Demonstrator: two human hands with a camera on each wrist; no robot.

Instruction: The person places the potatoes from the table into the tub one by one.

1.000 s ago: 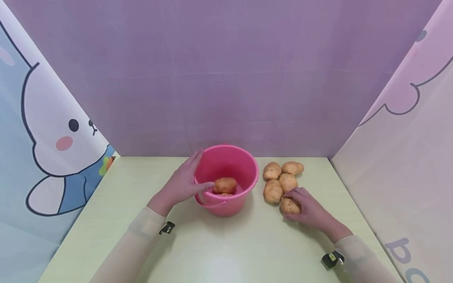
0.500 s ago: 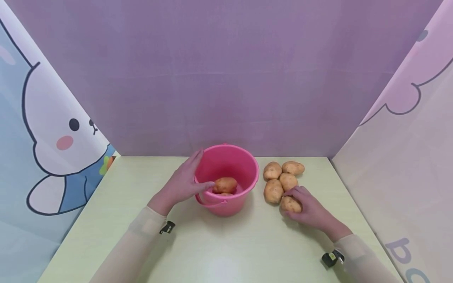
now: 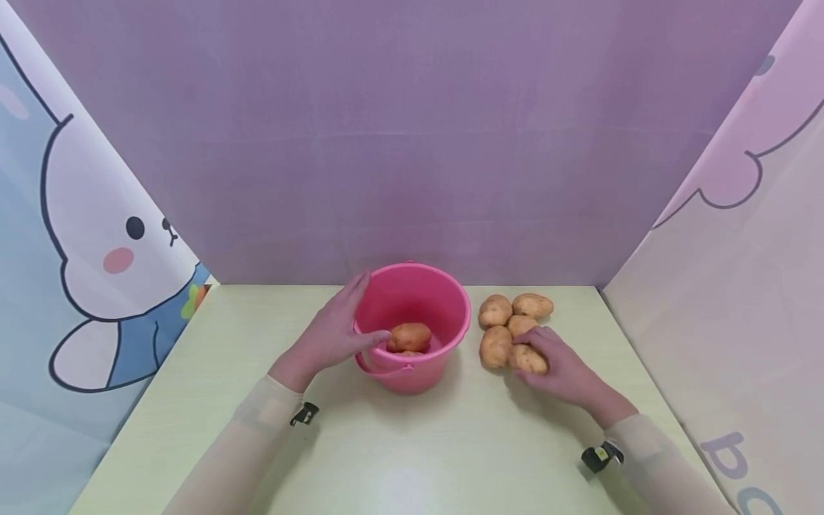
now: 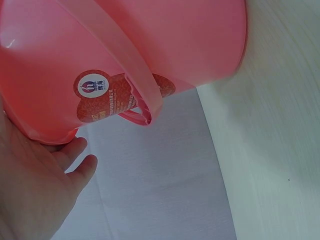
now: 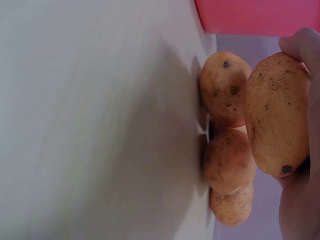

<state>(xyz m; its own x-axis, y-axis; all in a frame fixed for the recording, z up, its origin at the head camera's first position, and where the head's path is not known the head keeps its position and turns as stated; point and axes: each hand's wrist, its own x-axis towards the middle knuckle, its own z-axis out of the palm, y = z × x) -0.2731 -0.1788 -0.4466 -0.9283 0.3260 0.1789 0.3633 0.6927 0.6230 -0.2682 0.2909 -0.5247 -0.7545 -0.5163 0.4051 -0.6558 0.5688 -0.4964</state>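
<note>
A pink bucket (image 3: 412, 375) stands upright on the table, with a potato (image 3: 410, 337) and part of another visible inside. My left hand (image 3: 331, 332) holds the bucket's left rim, its thumb over the near edge; in the left wrist view the fingertips (image 4: 82, 170) reach past the rim, beside the hanging handle (image 4: 145, 90). To the right, my right hand (image 3: 563, 368) grips a potato (image 5: 278, 115) between thumb and fingers. That potato is raised off the table in the right wrist view. Several other potatoes (image 3: 496, 348) lie grouped just beyond it.
The pale table (image 3: 412, 458) meets a purple cloth wall (image 3: 412, 143) close behind the bucket and potatoes. Printed side panels flank it, a rabbit panel (image 3: 96, 250) on the left and a pale one (image 3: 740, 300) on the right.
My right hand has lifted its potato from the table and shifted slightly up in the head view, now covering part of the potato behind. My left hand and the bucket have stayed still.
</note>
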